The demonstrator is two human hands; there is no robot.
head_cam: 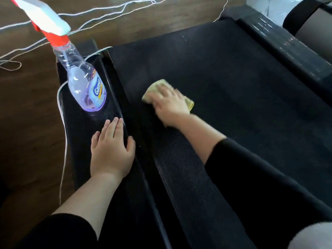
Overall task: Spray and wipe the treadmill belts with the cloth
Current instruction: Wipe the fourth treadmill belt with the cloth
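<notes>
Pressing cloth (156,88) on belt (233,90), right hand (170,106) flat; left hand (111,150) flat along side rail (80,128) edge.

The spray bottle (86,87) stands on the left side rail (80,130), our left hand (111,150) flat on that rail nearer to us. Right of it runs the treadmill belt (233,90), where the cloth (152,88) lies under our right hand (168,106). The right side rail (287,51) lies beyond, and cords (107,8) trail over the floor (27,108) at left.
</notes>
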